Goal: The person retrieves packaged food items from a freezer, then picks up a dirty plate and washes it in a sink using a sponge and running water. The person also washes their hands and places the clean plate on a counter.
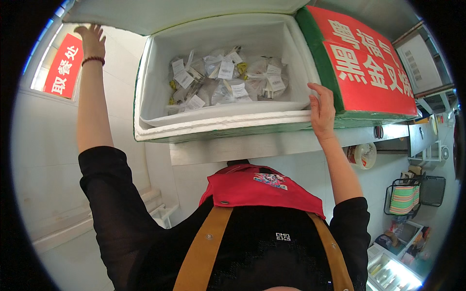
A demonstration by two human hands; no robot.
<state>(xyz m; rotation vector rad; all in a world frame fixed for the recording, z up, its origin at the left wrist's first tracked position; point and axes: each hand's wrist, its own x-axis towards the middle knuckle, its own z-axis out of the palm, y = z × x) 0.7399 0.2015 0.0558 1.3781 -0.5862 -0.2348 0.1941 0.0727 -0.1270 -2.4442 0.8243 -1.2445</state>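
A large white foam box (218,118) with a white liner (233,34) and a green outer side stands before me, its top uncovered. Inside lie several clear plastic bags (229,91) with white printed labels (226,69). My right hand (323,112) grips the box's near right corner, thumb and fingers over the rim. Up at the far left, my left hand (93,45) is raised with fingers spread, at the edge of a pale lid-like panel (189,14) behind the box. Whether its fingertips touch that panel is unclear. A beaded bracelet (93,60) circles the left wrist.
A green box with red, lettered panels (367,62) adjoins on the right. The boxes stand on a metal counter (233,147). A red sign (64,69) hangs by the left window. Lower right are a plastic bucket (365,155), a striped bag on a chair (403,199) and a lit display case (393,274).
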